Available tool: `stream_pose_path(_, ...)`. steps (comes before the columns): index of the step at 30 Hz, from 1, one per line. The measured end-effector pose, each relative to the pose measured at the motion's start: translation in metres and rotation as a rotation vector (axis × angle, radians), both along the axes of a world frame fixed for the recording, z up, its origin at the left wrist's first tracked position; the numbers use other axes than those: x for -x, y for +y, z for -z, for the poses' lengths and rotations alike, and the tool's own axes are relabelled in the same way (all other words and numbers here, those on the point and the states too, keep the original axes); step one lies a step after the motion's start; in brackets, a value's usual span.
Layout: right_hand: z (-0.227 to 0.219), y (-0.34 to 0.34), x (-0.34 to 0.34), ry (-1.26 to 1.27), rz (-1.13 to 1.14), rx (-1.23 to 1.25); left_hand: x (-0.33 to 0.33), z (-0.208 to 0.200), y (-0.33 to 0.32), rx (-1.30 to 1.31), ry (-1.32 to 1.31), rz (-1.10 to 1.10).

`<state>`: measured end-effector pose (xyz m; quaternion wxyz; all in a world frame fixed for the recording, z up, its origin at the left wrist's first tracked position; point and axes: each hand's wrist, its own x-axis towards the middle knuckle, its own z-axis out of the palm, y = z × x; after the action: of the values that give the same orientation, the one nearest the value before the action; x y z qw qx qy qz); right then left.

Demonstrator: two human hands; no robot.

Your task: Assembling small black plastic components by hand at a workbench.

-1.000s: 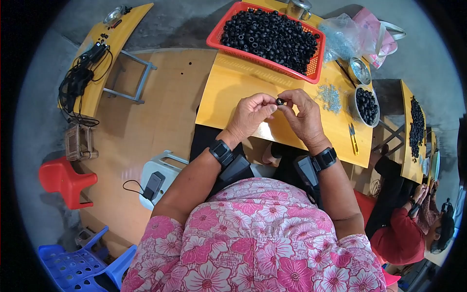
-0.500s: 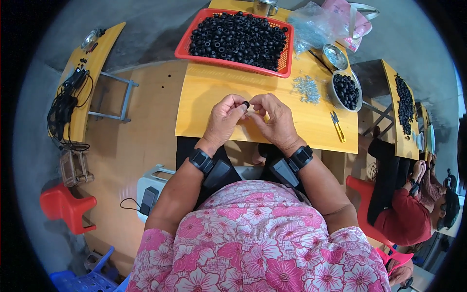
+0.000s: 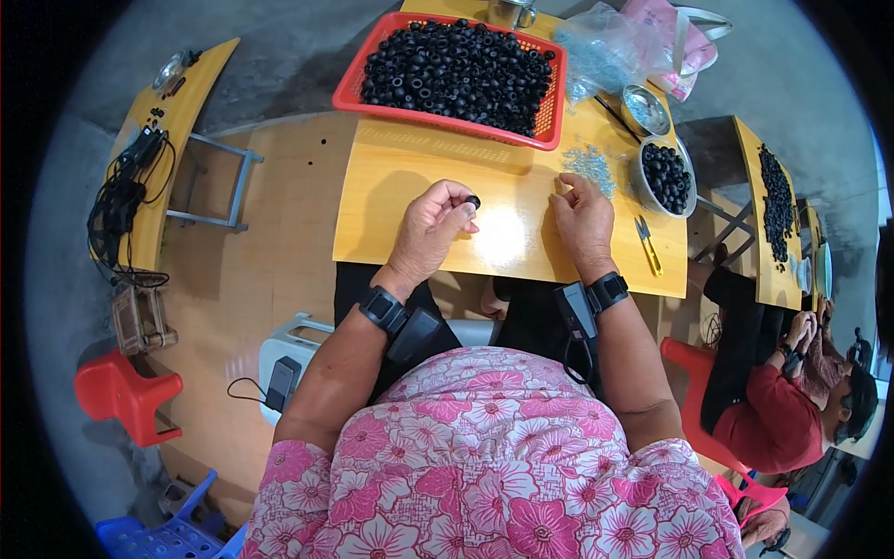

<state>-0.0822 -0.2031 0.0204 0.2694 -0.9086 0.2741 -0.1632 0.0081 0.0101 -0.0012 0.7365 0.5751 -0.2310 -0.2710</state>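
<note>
Between the thumb and fingers of my left hand (image 3: 430,228) is a small black ring-like part (image 3: 473,201), held above the near part of the yellow table (image 3: 372,224). My right hand (image 3: 585,224) is apart from it, at the near left edge of a scattered pile of small clear, silvery pieces (image 3: 589,166). Its thumb and index fingertips stand a little apart, and I see nothing between them. Beyond both hands, a red plastic basket (image 3: 447,124) holds a heap of black round parts (image 3: 456,74).
Right of the pile stands a white bowl (image 3: 690,207) of black parts, with a metal bowl (image 3: 645,110) behind. Yellow-handled snips (image 3: 649,247) lie near the right edge. A plastic bag (image 3: 601,51) and a metal cup (image 3: 510,13) are at the back. A co-worker (image 3: 773,410) sits at right.
My right hand has moved away from my left, rightward to the silvery pile. My left hand stays nearly in place, still holding the black part.
</note>
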Motion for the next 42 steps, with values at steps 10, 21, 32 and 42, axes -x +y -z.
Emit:
stream_pose_path(10, 0.012, -0.007, 0.005, -0.157, -0.017, -0.149, -0.001, -0.003, 0.001, -0.004, -0.034, 0.008)
stream_pose_path(21, 0.008, -0.012, 0.001, -0.081, -0.069, 0.065, 0.0, -0.001, 0.0, -0.003, -0.018, 0.006)
stream_pose_path(32, 0.002, -0.006, 0.001, -0.086, -0.11, 0.073, -0.001, -0.003, 0.002, 0.024, -0.002, 0.019)
stream_pose_path(42, -0.001, 0.001, 0.001, -0.084, -0.255, 0.279, 0.0, -0.003, 0.003, 0.03, 0.012, 0.028)
